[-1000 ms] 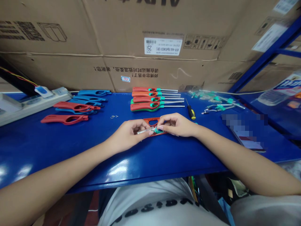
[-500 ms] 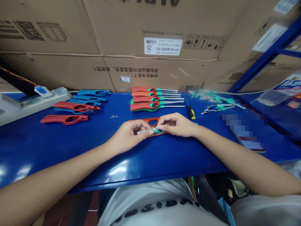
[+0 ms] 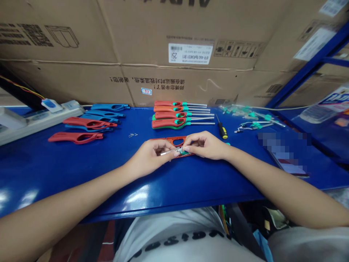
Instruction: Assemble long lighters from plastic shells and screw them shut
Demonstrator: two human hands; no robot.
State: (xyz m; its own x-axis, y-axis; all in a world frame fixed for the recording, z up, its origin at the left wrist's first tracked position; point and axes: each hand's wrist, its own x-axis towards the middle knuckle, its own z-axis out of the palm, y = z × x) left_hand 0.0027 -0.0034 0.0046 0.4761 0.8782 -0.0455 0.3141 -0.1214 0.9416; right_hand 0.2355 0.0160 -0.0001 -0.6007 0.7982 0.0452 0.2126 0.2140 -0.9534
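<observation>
A clear lighter fuel tank (image 3: 167,151) lies between the thumb and fingers of my left hand (image 3: 148,155), which is closed on it. At the tank's right end is a small whitish tip with a green piece (image 3: 184,152) beside it. My right hand (image 3: 205,145) pinches at that end, and its fingertips partly cover what they grip. Under and behind both hands lie orange-red lighter handle shells (image 3: 176,139), one with an oval opening, largely hidden by the fingers.
Assembled lighters (image 3: 170,123) lie stacked behind my hands. Left are red and blue handle shells (image 3: 75,137), small screws (image 3: 133,135) and a power strip (image 3: 35,122). Right are a screwdriver (image 3: 223,130), green-and-clear lighter inserts (image 3: 256,115) and a blurred flat object (image 3: 286,160). Cardboard (image 3: 147,40) stands behind.
The view has shifted very slightly. Both hands keep their hold over the shells, with hardly any visible movement of the fingers.
</observation>
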